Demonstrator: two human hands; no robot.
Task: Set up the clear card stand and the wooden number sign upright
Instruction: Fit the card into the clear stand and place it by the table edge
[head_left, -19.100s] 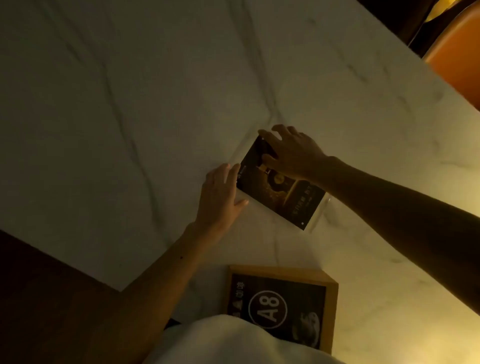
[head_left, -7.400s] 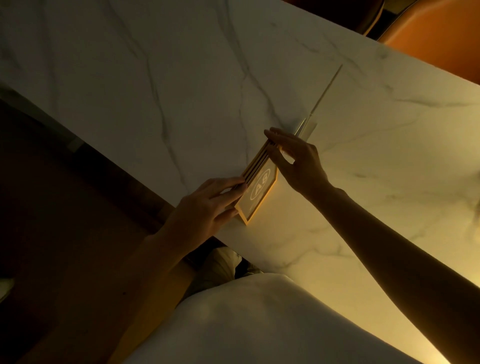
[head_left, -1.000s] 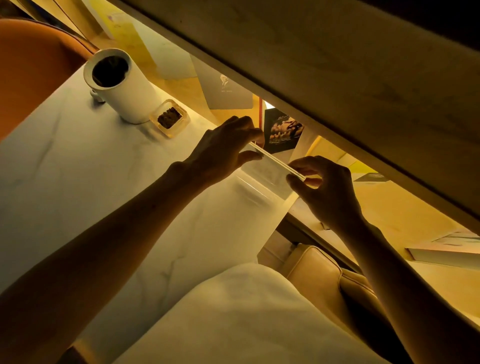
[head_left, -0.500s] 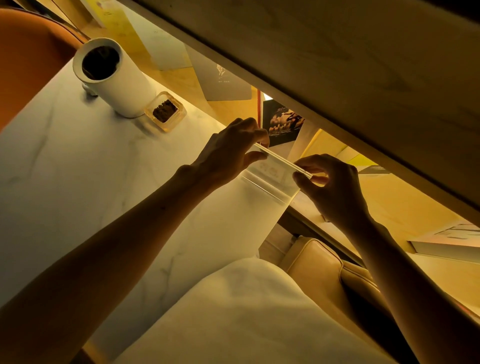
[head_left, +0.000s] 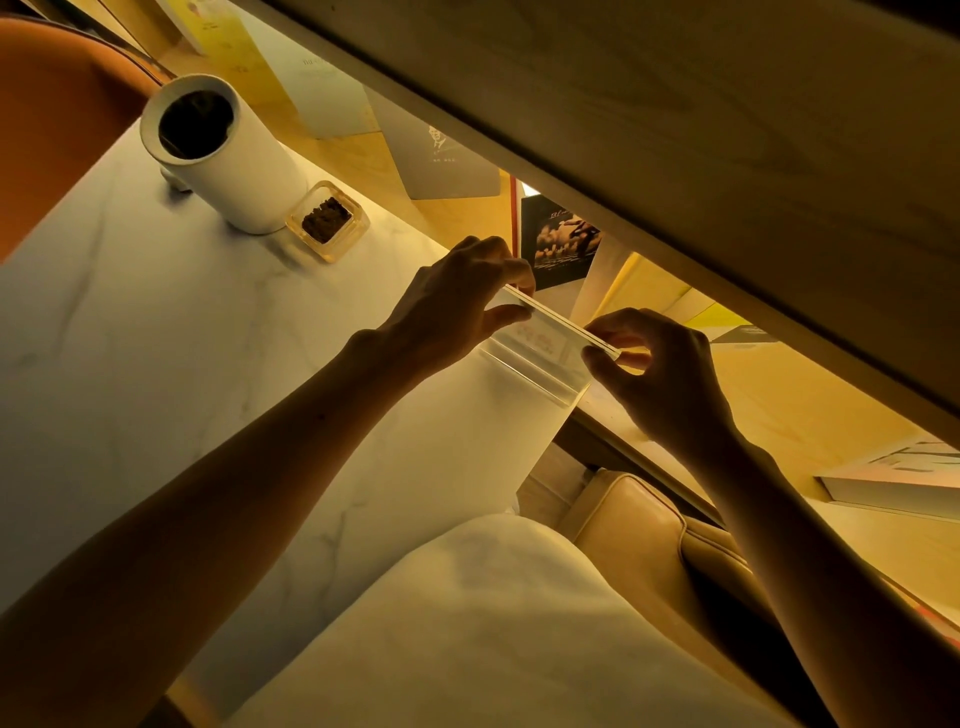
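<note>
Since a moment ago we have kept our pinch on the clear card stand (head_left: 540, 358), upright at the marble table's (head_left: 156, 338) corner: left hand (head_left: 452, 306) and right hand (head_left: 660, 374) grip its top edge. Beyond our left hand stand a white cylinder (head_left: 228, 156) and a small dish (head_left: 327, 221).

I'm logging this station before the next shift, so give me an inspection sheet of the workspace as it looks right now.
Surface: white marble table, dimly lit, warm light from the far side.
Job's things: clear card stand upright at the table's far edge; wooden number sign not in view.
Clutter: white cylindrical container, open top; small clear dish of dark bits touching or just beside it.
Hands: left hand and right hand each pinch an end of the stand's top edge.
Cables: nothing seen.
Surroundings: orange chair, tan cushioned seat, books and cards on a lit shelf beyond.
</note>
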